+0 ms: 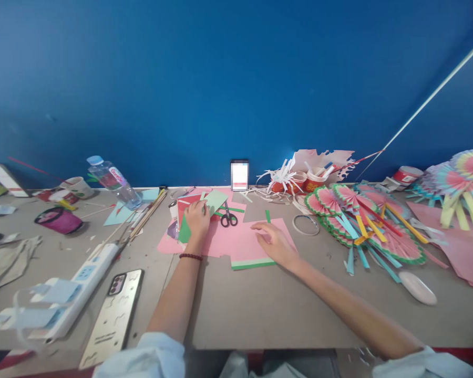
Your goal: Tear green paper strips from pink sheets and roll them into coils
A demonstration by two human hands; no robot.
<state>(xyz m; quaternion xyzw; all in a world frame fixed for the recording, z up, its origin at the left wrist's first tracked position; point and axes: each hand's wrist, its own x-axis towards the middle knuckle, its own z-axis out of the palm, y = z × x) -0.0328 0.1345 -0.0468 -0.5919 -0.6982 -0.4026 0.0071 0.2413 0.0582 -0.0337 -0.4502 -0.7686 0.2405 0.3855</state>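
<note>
My left hand [197,219] is closed on a pale green piece of paper [215,200] that it holds above a stack of pink and red sheets [189,202]. My right hand [274,242] lies open and flat on a pink sheet [244,242], which sits on a green sheet whose edge [252,264] shows at the front. Black-handled scissors [228,218] lie on the pink paper between the two hands. A small green strip [267,216] lies just beyond my right hand.
Finished pink-and-green paper fans [362,223] cover the right of the table, with red paper cups [299,184] behind them. A tape ring [305,224] lies near the fans. A water bottle [112,181], wooden sticks [145,218], a power strip [82,283] and a phone [114,315] are at left.
</note>
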